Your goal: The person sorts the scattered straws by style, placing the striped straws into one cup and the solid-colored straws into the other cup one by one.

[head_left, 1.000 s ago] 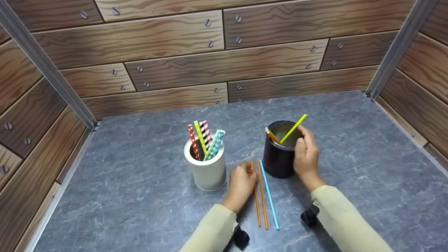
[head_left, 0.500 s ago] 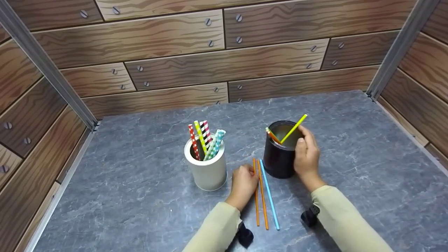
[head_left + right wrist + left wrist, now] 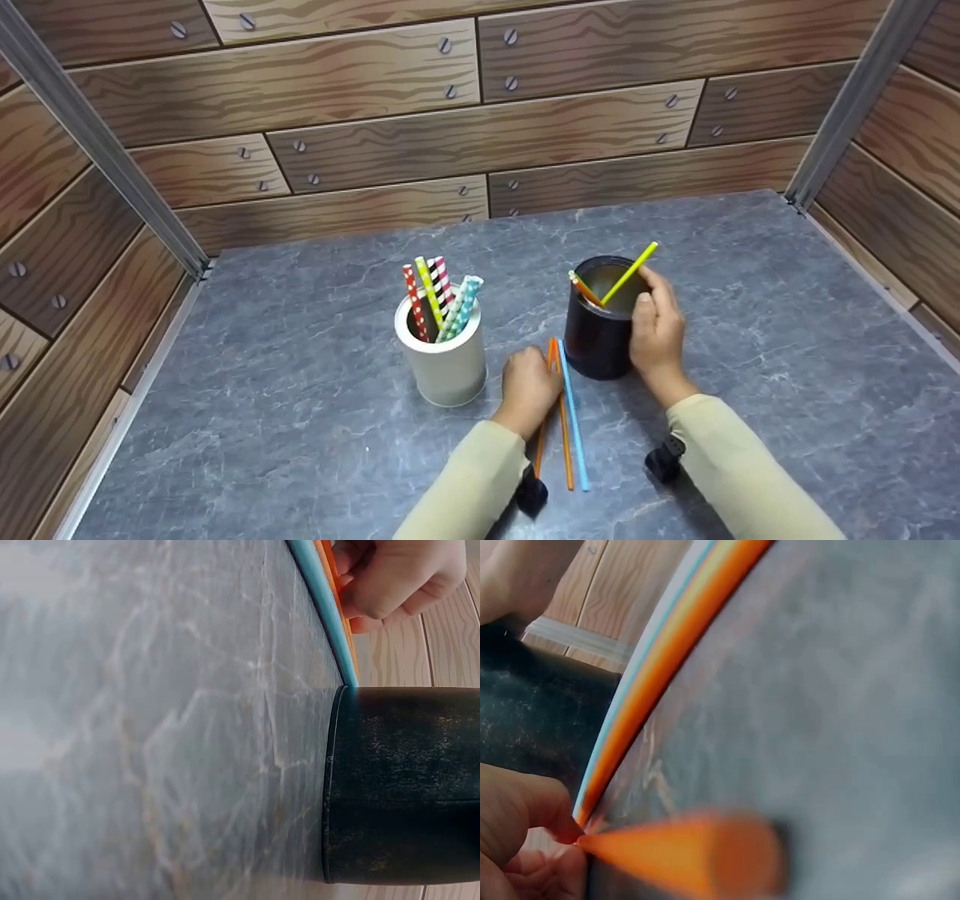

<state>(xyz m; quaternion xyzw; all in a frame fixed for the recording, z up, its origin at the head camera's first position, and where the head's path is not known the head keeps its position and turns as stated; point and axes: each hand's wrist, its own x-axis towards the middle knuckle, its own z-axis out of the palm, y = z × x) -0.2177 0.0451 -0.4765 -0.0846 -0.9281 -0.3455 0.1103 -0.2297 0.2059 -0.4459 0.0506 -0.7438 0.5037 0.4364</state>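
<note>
My left hand (image 3: 530, 390) pinches an orange straw (image 3: 660, 851) between thumb and finger, low over the table. Its near end points at the left wrist camera and looks blurred. Close on its right lie another orange straw (image 3: 566, 450) and a blue straw (image 3: 576, 442), side by side. With thumb and fingers around its right side, my right hand (image 3: 658, 330) holds an upright black cup (image 3: 596, 341). Inside that cup lean a yellow-green straw (image 3: 630, 271) and a few others at the left rim, among them an orange one.
A white cup (image 3: 448, 375) stands left of my left hand, with several patterned paper straws (image 3: 427, 296) upright in it. Grey marbled table (image 3: 285, 420) lies under everything. Wood-print walls (image 3: 375, 97) enclose the back and both sides.
My left hand has shifted slightly right, bringing the pinched orange straw against the other straws at their far ends. Its near end has swung left. The right hand and black cup stay put.
</note>
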